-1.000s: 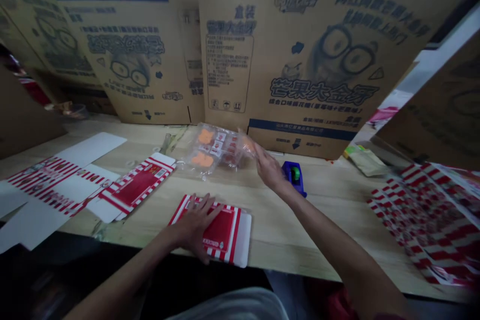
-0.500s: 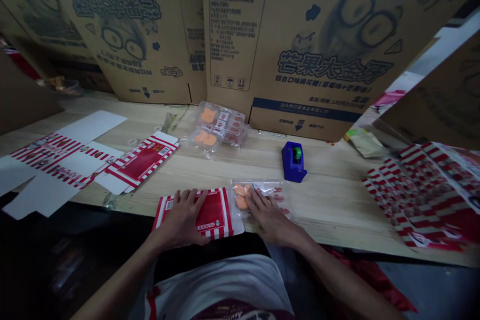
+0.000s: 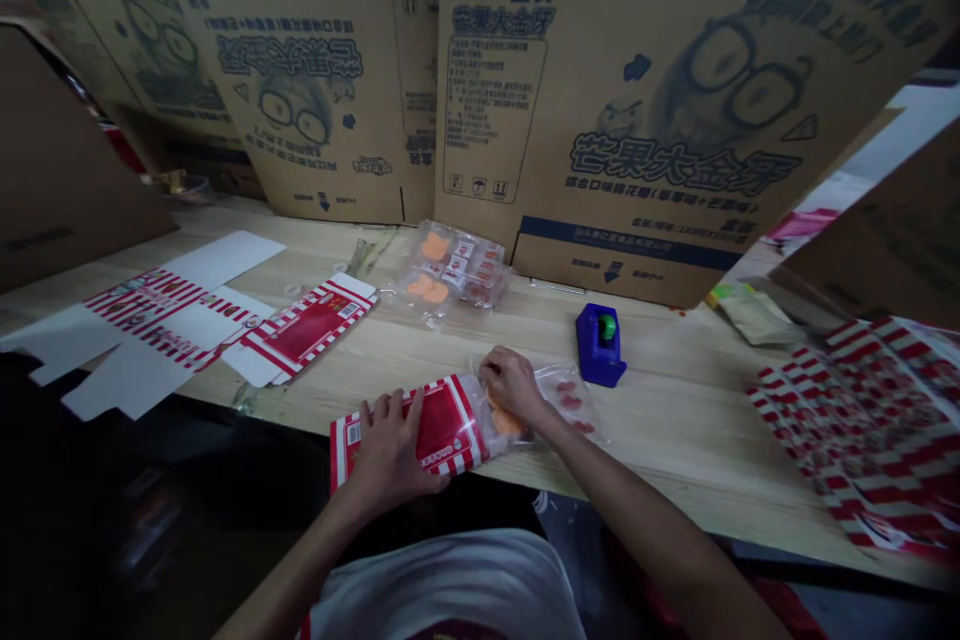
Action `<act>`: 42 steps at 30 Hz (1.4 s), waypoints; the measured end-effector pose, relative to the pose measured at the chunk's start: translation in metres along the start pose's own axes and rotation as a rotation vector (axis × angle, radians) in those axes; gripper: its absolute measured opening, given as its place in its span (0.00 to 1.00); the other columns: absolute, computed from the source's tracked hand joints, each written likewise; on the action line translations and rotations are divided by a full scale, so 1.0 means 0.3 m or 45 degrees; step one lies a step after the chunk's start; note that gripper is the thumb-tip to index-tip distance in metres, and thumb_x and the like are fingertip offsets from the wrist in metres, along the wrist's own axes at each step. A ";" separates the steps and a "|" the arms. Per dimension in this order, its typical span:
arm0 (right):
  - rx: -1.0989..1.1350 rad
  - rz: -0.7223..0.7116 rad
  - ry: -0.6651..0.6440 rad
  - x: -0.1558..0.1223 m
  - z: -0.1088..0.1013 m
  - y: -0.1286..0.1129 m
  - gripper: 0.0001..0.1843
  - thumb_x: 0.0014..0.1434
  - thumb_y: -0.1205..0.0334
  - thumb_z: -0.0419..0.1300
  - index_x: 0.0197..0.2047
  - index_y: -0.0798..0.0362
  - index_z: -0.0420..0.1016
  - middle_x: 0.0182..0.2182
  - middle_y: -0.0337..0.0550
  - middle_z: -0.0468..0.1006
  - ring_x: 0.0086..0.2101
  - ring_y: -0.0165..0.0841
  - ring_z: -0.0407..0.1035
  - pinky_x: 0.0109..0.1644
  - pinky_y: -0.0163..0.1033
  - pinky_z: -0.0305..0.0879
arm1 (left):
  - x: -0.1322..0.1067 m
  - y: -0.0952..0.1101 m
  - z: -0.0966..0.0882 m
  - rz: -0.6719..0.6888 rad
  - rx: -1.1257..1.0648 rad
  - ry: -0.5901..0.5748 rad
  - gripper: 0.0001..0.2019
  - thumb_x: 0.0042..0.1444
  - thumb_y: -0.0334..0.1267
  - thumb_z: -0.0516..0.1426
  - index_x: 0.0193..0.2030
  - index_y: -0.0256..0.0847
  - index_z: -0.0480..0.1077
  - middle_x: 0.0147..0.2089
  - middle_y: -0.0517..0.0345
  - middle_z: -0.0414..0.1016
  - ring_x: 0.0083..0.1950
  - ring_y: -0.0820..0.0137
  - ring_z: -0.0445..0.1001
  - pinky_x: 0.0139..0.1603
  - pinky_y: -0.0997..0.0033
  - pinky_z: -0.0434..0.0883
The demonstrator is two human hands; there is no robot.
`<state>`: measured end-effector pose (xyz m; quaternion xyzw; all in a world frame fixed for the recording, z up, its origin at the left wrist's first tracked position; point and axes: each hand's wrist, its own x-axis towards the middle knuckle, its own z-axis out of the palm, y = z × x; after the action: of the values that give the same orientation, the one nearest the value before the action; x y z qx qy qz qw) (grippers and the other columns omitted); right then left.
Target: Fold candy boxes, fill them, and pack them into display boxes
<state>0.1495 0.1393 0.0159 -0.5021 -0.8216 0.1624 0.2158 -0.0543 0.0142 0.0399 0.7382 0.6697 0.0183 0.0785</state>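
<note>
Left hand (image 3: 394,450) lies spread, palm down, across a red-and-white striped carton (image 3: 448,420) at the table's near edge. Right hand (image 3: 511,385), apart from it, bunches its fingers over the orange-sweet end of a clear candy packet (image 3: 574,398); fingertips hidden, so we cannot tell whether they pinch the film. The packet lies at the carton's right end; we cannot tell whether any of it is inside. We judge the step as lining packet up with carton; the next move calls for a steady carton and level packet.
</note>
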 end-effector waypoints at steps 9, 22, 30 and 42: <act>-0.144 0.171 0.228 0.059 -0.013 0.034 0.12 0.62 0.69 0.51 0.32 0.55 0.74 0.36 0.51 0.75 0.42 0.38 0.66 0.48 0.39 0.56 | -0.003 0.081 -0.025 0.021 -0.034 -0.046 0.55 0.33 0.59 0.63 0.67 0.31 0.54 0.63 0.30 0.60 0.61 0.38 0.57 0.64 0.37 0.45; 0.477 0.042 -0.150 0.038 0.024 0.010 0.08 0.52 0.74 0.58 0.27 0.55 0.78 0.28 0.40 0.79 0.31 0.30 0.72 0.37 0.32 0.65 | 0.043 0.027 0.009 -0.048 0.012 0.089 0.55 0.33 0.60 0.64 0.66 0.31 0.55 0.61 0.31 0.59 0.60 0.40 0.57 0.61 0.33 0.45; 0.712 -0.012 0.006 0.000 -0.024 0.070 0.10 0.54 0.68 0.58 0.32 0.53 0.81 0.40 0.47 0.80 0.42 0.36 0.74 0.49 0.40 0.69 | 0.071 0.028 0.004 0.089 0.050 0.017 0.57 0.33 0.63 0.63 0.68 0.34 0.54 0.61 0.33 0.60 0.60 0.41 0.58 0.63 0.36 0.46; 0.875 0.435 0.072 -0.305 -0.061 0.069 0.27 0.61 0.42 0.52 0.54 0.52 0.71 0.44 0.49 0.80 0.46 0.45 0.73 0.52 0.51 0.68 | 0.077 0.045 0.029 0.172 0.027 0.025 0.57 0.33 0.61 0.64 0.68 0.31 0.54 0.63 0.28 0.58 0.61 0.38 0.57 0.62 0.33 0.45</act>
<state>0.2114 0.0674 0.0039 -0.5345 -0.6173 0.4481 0.3639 -0.0376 0.0351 0.0314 0.7824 0.6192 0.0237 0.0625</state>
